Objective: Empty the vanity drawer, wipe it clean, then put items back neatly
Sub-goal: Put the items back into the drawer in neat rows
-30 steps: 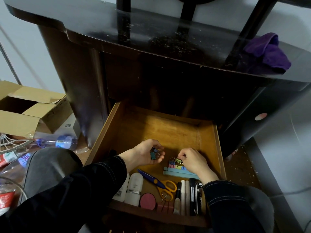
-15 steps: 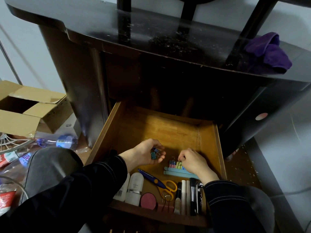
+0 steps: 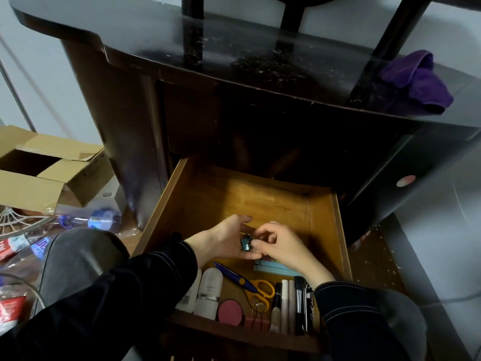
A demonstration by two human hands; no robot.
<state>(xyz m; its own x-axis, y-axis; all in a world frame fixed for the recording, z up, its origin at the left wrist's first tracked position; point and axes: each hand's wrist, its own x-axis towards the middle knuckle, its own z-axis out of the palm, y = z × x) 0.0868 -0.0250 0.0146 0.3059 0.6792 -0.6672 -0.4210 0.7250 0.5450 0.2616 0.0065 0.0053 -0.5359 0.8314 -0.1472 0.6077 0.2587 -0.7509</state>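
The wooden vanity drawer (image 3: 263, 196) is pulled out below the dark vanity top. My left hand (image 3: 223, 242) cups small blue binder clips (image 3: 246, 243) in its palm over the drawer's middle. My right hand (image 3: 281, 247) pinches one of those clips with thumb and forefinger. Pale blue strips (image 3: 272, 268) lie under my right wrist. Along the front lie two white bottles (image 3: 208, 293), blue-and-yellow scissors (image 3: 247, 282), a pink compact (image 3: 230, 311) and several brushes and tubes (image 3: 294, 306).
A purple cloth (image 3: 413, 82) sits on the vanity top (image 3: 234, 43) at the right. An open cardboard box (image 3: 46, 168) and plastic bottles (image 3: 101, 220) lie on the floor to the left. My knees flank the drawer front.
My right hand has left the row of coloured clips on the strips and moved left to my left hand, where it now pinches a clip. My left hand has opened a little.
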